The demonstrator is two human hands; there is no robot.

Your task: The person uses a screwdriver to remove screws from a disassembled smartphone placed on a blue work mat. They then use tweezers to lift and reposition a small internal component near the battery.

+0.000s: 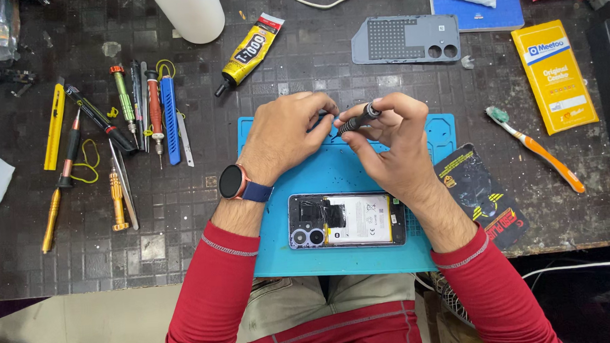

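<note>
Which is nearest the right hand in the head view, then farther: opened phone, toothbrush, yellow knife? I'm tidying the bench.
From the right hand:
1. Opened phone, just below it on the blue mat.
2. Toothbrush, off to the right.
3. Yellow knife, far left.

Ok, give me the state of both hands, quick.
Left hand: closed, fingertips pinched at the tip of the screwdriver.
Right hand: closed, holding the screwdriver.

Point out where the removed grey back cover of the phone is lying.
In the head view, the grey plastic back cover lies flat on the dark table at upper centre-right, beyond the blue work mat, between the yellow-and-black glue tube and the yellow packet.
</note>
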